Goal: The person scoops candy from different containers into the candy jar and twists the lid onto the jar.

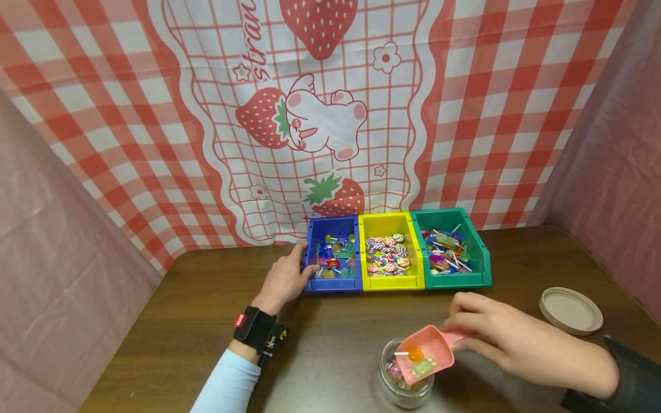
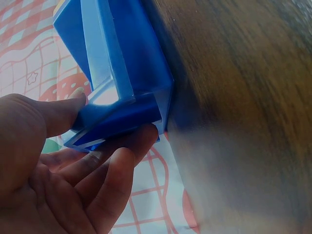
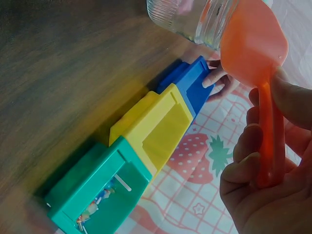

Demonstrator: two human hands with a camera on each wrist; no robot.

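A pink scoop (image 1: 426, 354) sits tilted over the mouth of a small glass jar (image 1: 405, 385) near the front edge of the tabletop (image 1: 330, 321), carrying an orange sweet and a pale green one in its bowl. The right hand (image 1: 508, 338) grips the scoop's handle with fingers curled round it; in the right wrist view the handle runs down through the closed fingers (image 3: 253, 146), and the bowl hides most of the jar's rim there. The jar holds some wrapped sweets, though the scoop covers much of them and its base is cut off by the lower frame edge. Behind, three bins stand touching in a row against the checked strawberry backdrop (image 1: 330, 115): a blue bin (image 1: 333, 255), a yellow bin (image 1: 388, 252) and a green bin (image 1: 450, 249), each with sweets inside too small to tell apart. The left hand (image 1: 284, 278) rests at the blue bin's left side, its thumb (image 2: 66, 109) and fingertips pressed on the bin's corner, seemingly a light grip with fingers only slightly bent. A round beige lid (image 1: 570, 310) lies well apart at the right.
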